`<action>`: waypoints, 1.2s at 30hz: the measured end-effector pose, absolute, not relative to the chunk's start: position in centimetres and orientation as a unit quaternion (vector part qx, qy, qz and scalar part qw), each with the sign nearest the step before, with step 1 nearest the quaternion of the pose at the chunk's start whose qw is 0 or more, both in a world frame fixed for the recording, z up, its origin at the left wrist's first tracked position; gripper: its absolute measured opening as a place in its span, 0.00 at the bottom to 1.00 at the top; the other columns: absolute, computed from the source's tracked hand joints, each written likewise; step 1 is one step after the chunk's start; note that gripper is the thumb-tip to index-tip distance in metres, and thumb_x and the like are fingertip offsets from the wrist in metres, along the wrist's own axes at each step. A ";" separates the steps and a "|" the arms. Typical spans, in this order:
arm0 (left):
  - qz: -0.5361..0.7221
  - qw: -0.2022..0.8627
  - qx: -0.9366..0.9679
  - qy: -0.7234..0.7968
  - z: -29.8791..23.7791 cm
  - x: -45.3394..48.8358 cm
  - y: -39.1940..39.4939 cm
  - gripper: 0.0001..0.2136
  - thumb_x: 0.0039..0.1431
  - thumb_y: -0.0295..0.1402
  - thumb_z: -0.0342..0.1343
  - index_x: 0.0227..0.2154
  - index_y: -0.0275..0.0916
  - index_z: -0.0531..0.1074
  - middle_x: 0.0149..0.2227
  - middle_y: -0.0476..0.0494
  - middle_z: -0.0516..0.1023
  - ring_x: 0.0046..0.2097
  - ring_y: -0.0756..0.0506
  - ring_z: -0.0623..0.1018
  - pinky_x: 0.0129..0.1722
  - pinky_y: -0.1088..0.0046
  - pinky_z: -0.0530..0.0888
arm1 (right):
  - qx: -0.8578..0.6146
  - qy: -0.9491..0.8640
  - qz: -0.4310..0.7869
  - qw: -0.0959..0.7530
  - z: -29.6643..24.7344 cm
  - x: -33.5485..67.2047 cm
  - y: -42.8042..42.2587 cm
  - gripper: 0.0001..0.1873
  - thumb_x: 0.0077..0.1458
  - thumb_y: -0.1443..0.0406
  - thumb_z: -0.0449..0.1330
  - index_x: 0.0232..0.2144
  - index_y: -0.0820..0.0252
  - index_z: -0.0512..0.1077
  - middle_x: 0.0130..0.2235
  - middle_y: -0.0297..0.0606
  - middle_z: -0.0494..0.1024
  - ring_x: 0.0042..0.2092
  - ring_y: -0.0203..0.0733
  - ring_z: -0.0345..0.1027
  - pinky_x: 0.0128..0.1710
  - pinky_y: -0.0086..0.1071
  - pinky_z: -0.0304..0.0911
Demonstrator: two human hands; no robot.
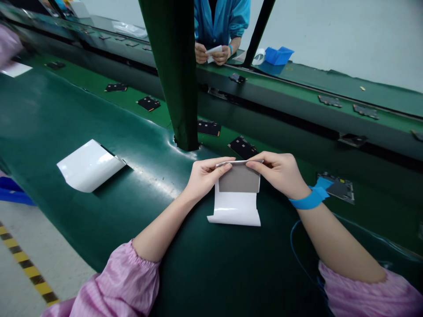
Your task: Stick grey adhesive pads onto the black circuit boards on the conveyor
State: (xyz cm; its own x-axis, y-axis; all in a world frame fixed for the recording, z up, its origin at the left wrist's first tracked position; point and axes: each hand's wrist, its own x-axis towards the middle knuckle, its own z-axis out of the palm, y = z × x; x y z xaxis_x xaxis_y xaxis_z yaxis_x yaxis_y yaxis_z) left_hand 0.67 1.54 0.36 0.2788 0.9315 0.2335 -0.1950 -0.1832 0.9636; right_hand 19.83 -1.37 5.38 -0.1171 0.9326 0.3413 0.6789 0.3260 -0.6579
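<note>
Between my two hands is a white glossy backing sheet with a grey rectangular pad (pixel 239 178) on its upper part. The sheet's lower part (pixel 235 209) hangs down and curls at its bottom edge. My left hand (pixel 209 174) pinches the top left corner between thumb and fingers. At the top right corner, my right hand (pixel 276 171) pinches the same edge. A blue wrist strap (pixel 309 199) circles my right wrist, its cord trailing down. Just beyond my hands lies a black circuit board (pixel 243 147).
Another curled white sheet (pixel 90 166) lies left on the green mat (pixel 36 119). A green post (pixel 175 75) rises ahead. Circuit boards, one of them near my right wrist (pixel 342 189), line the green strip. Across it, a person in blue (pixel 222 22) holds something white. A blue bin (pixel 278 56) stands beyond.
</note>
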 end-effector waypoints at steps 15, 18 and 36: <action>0.531 0.491 0.598 0.347 0.8 0.6 1.2 0.09 0.55 0.37 0.60 0.26 0.40 0.81 0.30 0.47 0.83 0.33 0.47 0.79 0.32 0.73 0.74 | -0.544 -0.729 0.166 0.380 5.2 19.3 -1.4 0.16 0.55 0.53 0.60 0.23 0.55 0.77 0.23 0.35 0.79 0.22 0.37 0.68 0.20 0.30 0.61; 0.534 0.485 0.595 0.354 0.8 0.6 1.2 0.11 0.54 0.39 0.60 0.24 0.39 0.80 0.28 0.47 0.82 0.31 0.47 0.78 0.31 0.73 0.73 | -0.537 -0.729 0.169 0.388 5.2 19.2 -1.4 0.16 0.55 0.54 0.60 0.22 0.56 0.77 0.23 0.35 0.79 0.22 0.36 0.67 0.20 0.30 0.60; 0.494 0.526 0.566 0.399 0.3 0.8 1.4 0.11 0.47 0.40 0.66 0.24 0.37 0.76 0.24 0.47 0.78 0.27 0.50 0.74 0.24 0.76 0.70 | -0.565 -0.736 0.134 0.348 6.9 21.1 -1.5 0.11 0.54 0.56 0.60 0.28 0.55 0.75 0.36 0.40 0.76 0.27 0.37 0.62 0.25 0.34 0.61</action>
